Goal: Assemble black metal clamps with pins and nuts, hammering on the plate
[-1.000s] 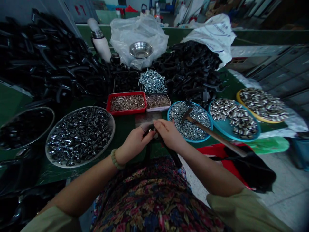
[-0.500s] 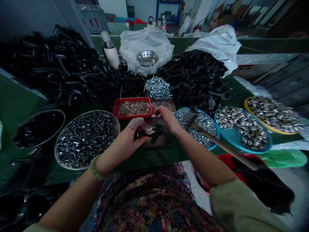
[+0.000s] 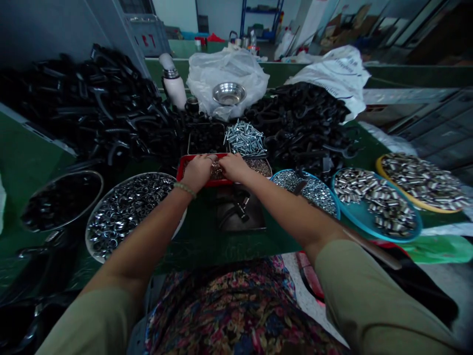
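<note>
Both my hands are over the red tray (image 3: 181,170) of small metal pins. My left hand (image 3: 199,170) dips into its left half, fingers curled down among the pins. Close beside it on the right, my right hand (image 3: 233,166) has its fingertips bent together in the same tray. Whatever the fingertips hold is hidden. Nearer to me, a black curved plastic part (image 3: 231,213) with a shiny metal piece (image 3: 244,209) on it lies on a dark flat plate (image 3: 256,219).
Bolts (image 3: 246,139) fill a tray behind. A round tray of metal rings (image 3: 125,212) stands left; blue trays of small parts (image 3: 314,190) and metal sleeves (image 3: 388,207) stand right. A hammer (image 3: 364,241) lies partly behind my right arm. Black parts (image 3: 111,108) are heaped at back left.
My left hand has let go of the black part, which now lies on the plate. Both hands have moved forward into the red tray.
</note>
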Demonstrator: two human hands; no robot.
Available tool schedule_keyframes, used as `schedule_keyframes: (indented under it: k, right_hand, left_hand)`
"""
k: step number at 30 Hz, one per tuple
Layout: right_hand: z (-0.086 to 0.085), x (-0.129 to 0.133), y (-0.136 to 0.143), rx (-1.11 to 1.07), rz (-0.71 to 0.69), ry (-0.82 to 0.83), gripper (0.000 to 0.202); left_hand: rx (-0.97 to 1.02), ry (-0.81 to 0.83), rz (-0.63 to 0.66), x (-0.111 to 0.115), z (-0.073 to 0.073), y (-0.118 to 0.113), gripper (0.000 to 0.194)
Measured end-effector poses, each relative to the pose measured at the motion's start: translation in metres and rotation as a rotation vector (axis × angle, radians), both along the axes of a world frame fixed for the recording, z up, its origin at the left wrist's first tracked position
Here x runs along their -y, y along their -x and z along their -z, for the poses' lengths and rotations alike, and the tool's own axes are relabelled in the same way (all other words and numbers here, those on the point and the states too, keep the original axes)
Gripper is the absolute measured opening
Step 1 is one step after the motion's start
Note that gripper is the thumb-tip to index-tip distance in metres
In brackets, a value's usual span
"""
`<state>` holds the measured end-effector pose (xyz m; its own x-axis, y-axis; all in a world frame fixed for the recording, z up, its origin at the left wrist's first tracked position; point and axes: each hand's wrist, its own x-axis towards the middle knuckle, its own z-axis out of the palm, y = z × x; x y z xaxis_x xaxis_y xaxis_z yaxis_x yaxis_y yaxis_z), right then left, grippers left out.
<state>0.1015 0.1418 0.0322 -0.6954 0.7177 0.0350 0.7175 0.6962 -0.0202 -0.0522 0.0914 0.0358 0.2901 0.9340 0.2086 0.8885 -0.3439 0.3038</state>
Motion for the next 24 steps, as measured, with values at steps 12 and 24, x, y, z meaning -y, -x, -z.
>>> schedule_keyframes:
  k: [12, 24]
  right_hand:
    - [0.007, -0.005, -0.006, -0.153, -0.004, 0.027, 0.027]
    - [0.016, 0.067, -0.106, -0.662, 0.239, 0.458, 0.010]
  left_hand:
    - [0.187, -0.044, -0.151, -0.029, 0.015, 0.004, 0.031]
    - [0.849, 0.258, -0.051, 0.081, 0.032, -0.036, 0.029]
